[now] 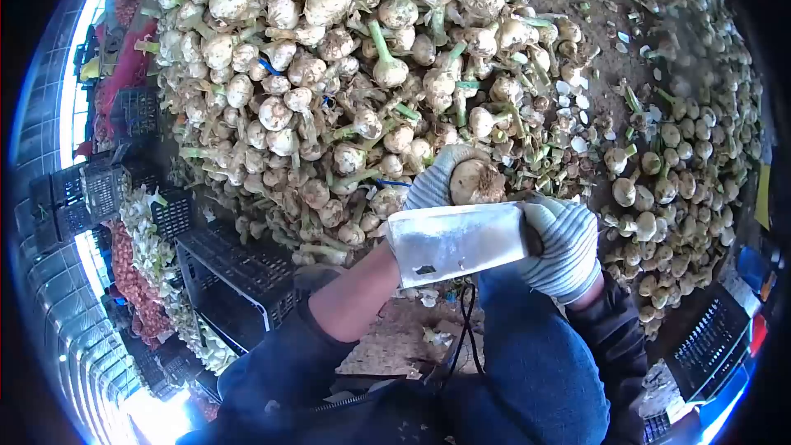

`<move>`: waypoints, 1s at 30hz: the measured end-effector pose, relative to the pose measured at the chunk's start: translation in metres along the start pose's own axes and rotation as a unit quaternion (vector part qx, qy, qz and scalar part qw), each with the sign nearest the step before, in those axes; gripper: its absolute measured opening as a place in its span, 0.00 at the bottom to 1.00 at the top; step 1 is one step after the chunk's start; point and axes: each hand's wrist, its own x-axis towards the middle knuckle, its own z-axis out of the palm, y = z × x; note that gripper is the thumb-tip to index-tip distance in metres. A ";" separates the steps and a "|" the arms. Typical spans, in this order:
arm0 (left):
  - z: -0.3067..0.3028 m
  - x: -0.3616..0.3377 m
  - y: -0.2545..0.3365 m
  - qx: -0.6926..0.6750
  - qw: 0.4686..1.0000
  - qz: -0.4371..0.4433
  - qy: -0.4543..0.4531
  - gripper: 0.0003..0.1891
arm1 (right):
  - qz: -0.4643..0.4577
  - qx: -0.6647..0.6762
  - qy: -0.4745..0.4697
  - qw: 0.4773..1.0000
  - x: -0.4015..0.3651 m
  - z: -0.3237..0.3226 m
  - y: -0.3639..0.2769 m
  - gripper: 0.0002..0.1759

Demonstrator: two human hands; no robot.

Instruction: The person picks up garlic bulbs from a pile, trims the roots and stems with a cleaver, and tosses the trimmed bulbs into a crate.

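My left hand (439, 181), in a striped knit glove, is wrapped round an onion (475, 182) with its dry, rooty end turned to the right. In my right hand (567, 243), gloved the same way, is the handle of a cleaver (458, 245). Its broad, smeared blade lies across the view just below the onion, with a small hole near the lower left corner. The blade covers my left wrist and part of that hand. Beyond both hands rises a large heap of onions (276, 113), many with green stalks.
A second spread of onions (659, 189) lies to the right. Between the heaps runs a dirt floor (568, 0) strewn with peelings and cut stalks. Black plastic crates (235, 272) stand at left, beside red net sacks (136, 284). Another crate (710, 336) sits at lower right.
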 end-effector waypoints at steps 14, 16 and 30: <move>-0.001 -0.008 -0.010 0.361 0.919 0.150 0.053 0.28 | -0.026 0.015 -0.030 0.999 -0.004 0.012 0.002 0.07; 0.003 -0.012 -0.009 0.325 0.937 0.104 0.067 0.23 | -0.034 -0.002 -0.033 0.999 -0.005 0.012 0.009 0.09; 0.011 -0.028 -0.007 0.397 0.882 0.253 -0.011 0.35 | 0.301 0.142 0.091 0.939 -0.086 0.016 0.098 0.05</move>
